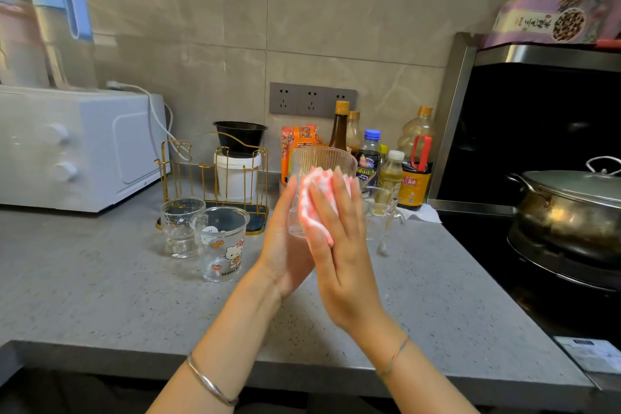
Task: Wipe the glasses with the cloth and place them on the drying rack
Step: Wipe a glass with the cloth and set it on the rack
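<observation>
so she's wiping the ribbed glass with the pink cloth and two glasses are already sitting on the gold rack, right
Not quite. The head view shows the gold rack with no glasses on it: the two clear glasses, one plain and one with a cartoon print, stand on the counter in front of it. The rest holds: the left hand holds the ribbed glass while the right hand presses the pink cloth on it.

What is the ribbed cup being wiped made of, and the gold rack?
The ribbed clear cup looks like glass: see-through, with shiny vertical ridges. The gold wire rack seems to be metal with a glossy gold finish: thin, stiff, gleaming rods. The pink checked cloth looks like soft fabric.
</observation>
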Demonstrator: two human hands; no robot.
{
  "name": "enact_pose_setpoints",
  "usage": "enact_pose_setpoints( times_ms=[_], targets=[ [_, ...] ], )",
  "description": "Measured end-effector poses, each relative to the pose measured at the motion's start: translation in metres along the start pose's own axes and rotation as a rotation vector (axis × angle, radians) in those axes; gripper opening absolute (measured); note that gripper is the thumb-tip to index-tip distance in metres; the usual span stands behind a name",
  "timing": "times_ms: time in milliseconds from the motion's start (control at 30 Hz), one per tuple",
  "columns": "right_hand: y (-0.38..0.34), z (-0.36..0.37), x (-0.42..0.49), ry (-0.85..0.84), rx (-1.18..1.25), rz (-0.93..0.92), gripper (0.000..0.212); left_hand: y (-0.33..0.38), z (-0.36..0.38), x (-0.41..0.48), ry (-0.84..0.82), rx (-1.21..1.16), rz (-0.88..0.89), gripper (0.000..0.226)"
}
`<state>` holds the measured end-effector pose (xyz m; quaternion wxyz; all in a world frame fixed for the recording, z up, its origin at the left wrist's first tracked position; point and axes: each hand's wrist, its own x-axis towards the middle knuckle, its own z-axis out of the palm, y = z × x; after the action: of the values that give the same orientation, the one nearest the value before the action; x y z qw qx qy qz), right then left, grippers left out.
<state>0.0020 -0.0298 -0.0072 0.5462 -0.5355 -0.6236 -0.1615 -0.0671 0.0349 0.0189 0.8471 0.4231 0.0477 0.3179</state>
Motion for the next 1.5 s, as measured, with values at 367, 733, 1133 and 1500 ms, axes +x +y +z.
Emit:
enact_pose_setpoints(
  times_ms=[367,733,1133,1500],
  targets=[
    [0.012,-0.024,0.042,-0.017,0.410,0.360,0.073,-0.016,0.006,-0.005,0.028,0.139,0.053,0.049],
    [0.003,-0.060,0.025,-0.014,0.657,0.405,0.046,0.002,-0.006,0.001,0.147,0.225,0.126,0.070],
    [-0.020,-0.100,0.123,-0.551,0.023,0.420,0.040,0.023,-0.002,-0.005,0.011,0.391,0.046,0.045],
    [-0.036,-0.103,0.108,-0.883,0.093,0.484,0.063,0.032,-0.005,-0.013,-0.035,0.392,-0.119,0.101]
  ],
)
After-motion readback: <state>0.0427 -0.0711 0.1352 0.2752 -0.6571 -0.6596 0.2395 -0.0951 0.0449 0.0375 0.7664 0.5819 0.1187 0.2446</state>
